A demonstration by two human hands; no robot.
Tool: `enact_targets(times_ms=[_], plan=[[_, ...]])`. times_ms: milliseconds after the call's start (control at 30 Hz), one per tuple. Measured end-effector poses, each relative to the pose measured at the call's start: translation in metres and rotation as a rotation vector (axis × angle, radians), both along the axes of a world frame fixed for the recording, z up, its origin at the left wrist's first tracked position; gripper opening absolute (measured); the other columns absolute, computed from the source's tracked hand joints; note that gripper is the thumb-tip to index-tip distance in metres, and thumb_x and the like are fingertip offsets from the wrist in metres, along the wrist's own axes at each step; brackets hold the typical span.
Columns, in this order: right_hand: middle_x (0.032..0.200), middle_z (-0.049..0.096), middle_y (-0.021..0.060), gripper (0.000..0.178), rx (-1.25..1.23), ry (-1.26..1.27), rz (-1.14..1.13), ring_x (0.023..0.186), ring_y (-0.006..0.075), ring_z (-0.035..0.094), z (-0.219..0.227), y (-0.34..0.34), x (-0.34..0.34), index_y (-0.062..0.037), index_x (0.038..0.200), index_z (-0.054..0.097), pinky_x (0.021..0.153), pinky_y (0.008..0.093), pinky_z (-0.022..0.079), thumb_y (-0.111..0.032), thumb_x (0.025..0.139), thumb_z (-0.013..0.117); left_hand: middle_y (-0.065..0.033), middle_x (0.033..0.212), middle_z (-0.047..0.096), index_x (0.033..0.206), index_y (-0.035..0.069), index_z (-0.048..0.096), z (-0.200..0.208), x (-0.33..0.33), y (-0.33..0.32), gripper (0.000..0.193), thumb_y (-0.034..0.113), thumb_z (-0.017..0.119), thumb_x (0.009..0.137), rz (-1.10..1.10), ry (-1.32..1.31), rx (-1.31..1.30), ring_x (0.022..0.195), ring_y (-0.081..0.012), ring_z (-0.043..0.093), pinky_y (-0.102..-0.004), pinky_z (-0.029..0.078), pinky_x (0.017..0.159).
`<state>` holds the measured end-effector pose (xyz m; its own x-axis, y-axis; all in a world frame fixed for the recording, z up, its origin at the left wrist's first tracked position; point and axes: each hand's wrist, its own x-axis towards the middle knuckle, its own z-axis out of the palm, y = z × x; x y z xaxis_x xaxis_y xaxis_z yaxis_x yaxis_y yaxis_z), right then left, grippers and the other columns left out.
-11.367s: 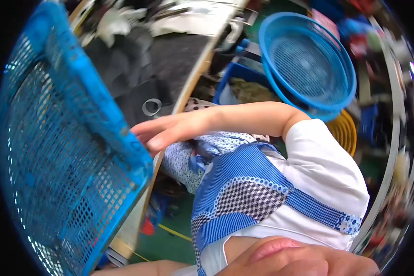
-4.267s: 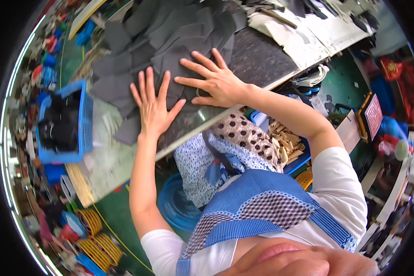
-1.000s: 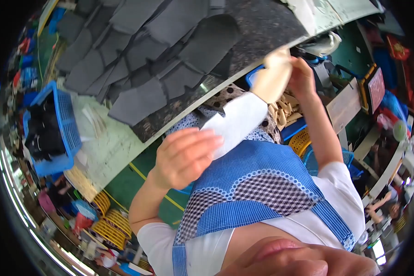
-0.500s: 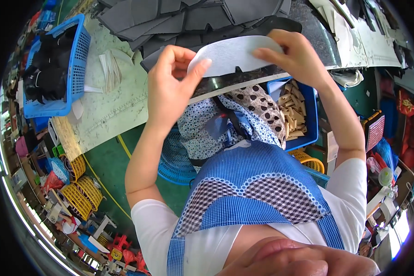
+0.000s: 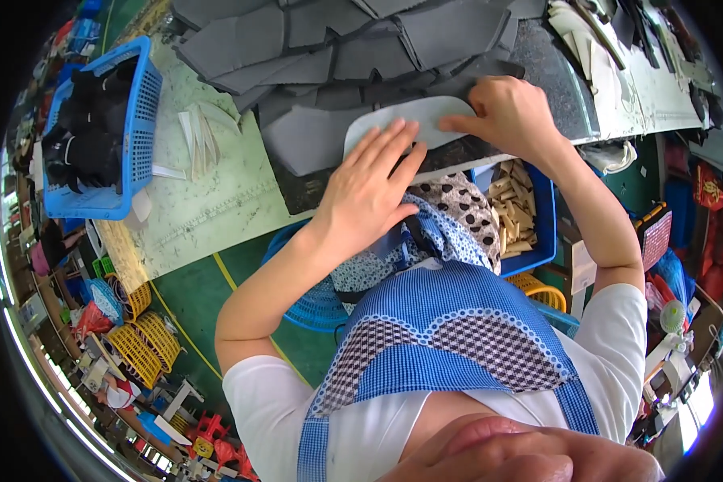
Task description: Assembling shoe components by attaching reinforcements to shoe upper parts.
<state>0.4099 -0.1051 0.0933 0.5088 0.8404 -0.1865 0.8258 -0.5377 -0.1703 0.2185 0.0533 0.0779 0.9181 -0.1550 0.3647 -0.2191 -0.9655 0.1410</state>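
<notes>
A pale, curved flat piece of sheet material (image 5: pixel 434 114) lies over dark grey pieces at the near edge of a dark stone slab (image 5: pixel 550 68). My left hand (image 5: pixel 367 189) rests on its left part with fingers stretched out and palm down. At the other end, my right hand (image 5: pixel 512 116) pinches the piece, its thumb on top and its fingertips at the far edge. Beyond both hands spreads a layered pile of dark grey cut pieces (image 5: pixel 241 44). One grey piece (image 5: pixel 301 140) lies just left of the pale one.
A blue basket (image 5: pixel 142 120) of black bundles stands on the table at left, near thin white curved strips (image 5: pixel 201 136). Below the table edge sits a blue bin (image 5: pixel 545 217) of small beige pieces (image 5: pixel 516 201). More white strips (image 5: pixel 574 40) lie at the far right.
The pale piece has come down from the air onto the slab. My left hand has let go its pinch and flattened onto it; my right hand still holds the other end.
</notes>
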Motion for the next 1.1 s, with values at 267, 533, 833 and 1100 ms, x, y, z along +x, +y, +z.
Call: enact_targets(times_ms=[267, 533, 833, 1100], plan=[[0.073, 0.056, 0.0081, 0.042, 0.437, 0.206, 0.002, 0.063, 0.0283, 0.058, -0.018, -0.043, 0.006, -0.0038, 0.069, 0.060, 0.058, 0.0383, 0.047, -0.040, 0.082, 0.076, -0.0132, 0.123, 0.065, 0.114, 0.009, 0.068, 0.040, 0.075, 0.083, 0.037, 0.025, 0.075, 0.081, 0.236, -0.185, -0.096, 0.117, -0.0304, 0.060, -0.0400, 0.050, 0.092], [0.105, 0.065, 0.0132, 0.040, 0.646, -0.447, -0.677, 0.101, 0.0275, 0.061, -0.035, -0.158, 0.118, -0.0063, 0.109, 0.065, 0.083, 0.0392, 0.050, -0.038, 0.085, 0.072, -0.0094, 0.118, 0.069, 0.114, 0.005, 0.070, 0.055, 0.063, 0.078, 0.024, 0.010, 0.063, 0.092, 0.272, -0.302, -0.006, 0.105, -0.0270, 0.068, -0.0344, 0.054, 0.087], [0.079, 0.057, 0.0150, 0.029, 0.721, -0.385, -0.596, 0.074, 0.0292, 0.056, -0.052, -0.168, 0.137, -0.0007, 0.088, 0.063, 0.067, 0.0406, 0.045, -0.024, 0.077, 0.078, -0.0079, 0.106, 0.073, 0.105, 0.005, 0.074, -0.016, 0.033, 0.011, 0.023, 0.005, 0.070, 0.082, 0.169, -0.119, -0.153, 0.102, -0.0243, 0.069, -0.0320, 0.054, 0.083], [0.079, 0.062, -0.0028, 0.028, 1.219, -0.040, -0.764, 0.070, 0.0023, 0.051, -0.007, -0.161, 0.100, -0.0001, 0.100, 0.069, 0.061, 0.0193, 0.043, -0.027, 0.098, 0.063, -0.0097, 0.092, 0.074, 0.101, 0.005, 0.075, 0.047, 0.017, 0.014, 0.019, 0.002, 0.069, 0.084, 0.263, -0.498, -0.175, 0.075, -0.0202, 0.071, -0.0307, 0.055, 0.066]])
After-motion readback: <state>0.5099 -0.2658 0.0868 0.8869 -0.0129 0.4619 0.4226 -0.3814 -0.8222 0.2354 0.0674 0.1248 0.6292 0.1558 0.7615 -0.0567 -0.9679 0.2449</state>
